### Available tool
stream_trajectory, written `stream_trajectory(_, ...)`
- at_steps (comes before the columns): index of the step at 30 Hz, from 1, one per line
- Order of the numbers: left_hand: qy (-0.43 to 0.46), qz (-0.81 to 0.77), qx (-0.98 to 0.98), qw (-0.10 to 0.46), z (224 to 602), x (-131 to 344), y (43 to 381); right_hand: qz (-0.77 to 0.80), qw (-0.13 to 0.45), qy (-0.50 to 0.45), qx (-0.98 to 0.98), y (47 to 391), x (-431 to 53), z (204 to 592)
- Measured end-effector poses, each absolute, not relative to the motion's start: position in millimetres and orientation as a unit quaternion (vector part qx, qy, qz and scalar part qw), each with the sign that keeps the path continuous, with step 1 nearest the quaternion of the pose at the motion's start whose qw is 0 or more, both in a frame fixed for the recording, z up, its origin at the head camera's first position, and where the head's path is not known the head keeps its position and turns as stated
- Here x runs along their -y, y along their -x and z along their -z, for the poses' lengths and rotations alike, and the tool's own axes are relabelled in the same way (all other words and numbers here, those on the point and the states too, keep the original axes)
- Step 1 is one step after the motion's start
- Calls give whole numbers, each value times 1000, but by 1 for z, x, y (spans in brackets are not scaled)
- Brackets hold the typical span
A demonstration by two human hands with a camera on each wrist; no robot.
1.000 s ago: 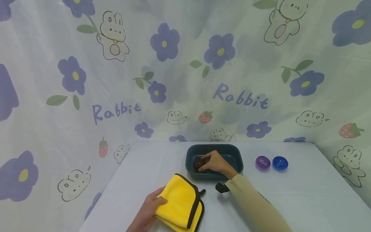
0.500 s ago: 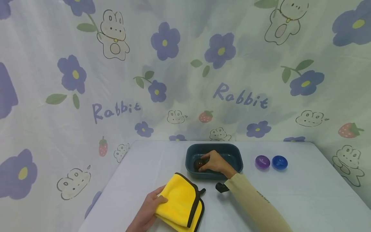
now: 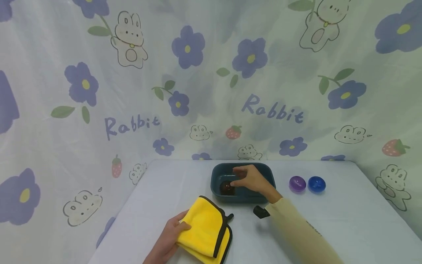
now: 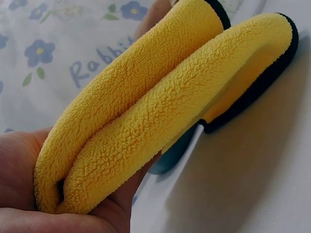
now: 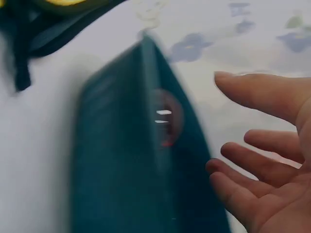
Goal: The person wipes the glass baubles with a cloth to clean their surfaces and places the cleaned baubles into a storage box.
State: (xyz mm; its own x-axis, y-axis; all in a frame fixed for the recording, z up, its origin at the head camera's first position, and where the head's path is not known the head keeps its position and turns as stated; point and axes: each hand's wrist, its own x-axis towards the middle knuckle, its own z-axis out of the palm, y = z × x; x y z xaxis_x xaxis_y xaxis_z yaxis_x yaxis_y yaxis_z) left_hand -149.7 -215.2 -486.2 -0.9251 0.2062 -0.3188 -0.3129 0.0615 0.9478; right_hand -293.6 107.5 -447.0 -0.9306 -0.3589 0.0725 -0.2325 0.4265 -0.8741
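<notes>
The near edge of the table (image 3: 356, 227) is out of frame, and the yellow towel (image 3: 202, 231) is cut off at the bottom of the head view. The left hand (image 3: 169, 234) grips this folded towel near that edge, its underside fingers hidden. The wrist view of the right hand (image 3: 252, 178) blurs the tub (image 3: 243, 199), which stands by the table's far edge. Inside, at its left end, lies a dark brownish-red ball (image 3: 226, 189), partly covered by a fingertip. The right hand holds nothing, fingers apart above the tub. Toward the far right corner, a purple ball (image 3: 297, 184) sits just beside a blue ball (image 3: 317, 184).
</notes>
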Motion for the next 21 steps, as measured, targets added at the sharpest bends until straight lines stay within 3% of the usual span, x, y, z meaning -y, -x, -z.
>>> stream_trajectory(8,41,-682,-707,182,484,214,150,568,-1,221,-793,272,-164,412)
stream_trajectory(21,33,-690,-698,187,488,215,149,551,-127,141,-813,238,-261,408)
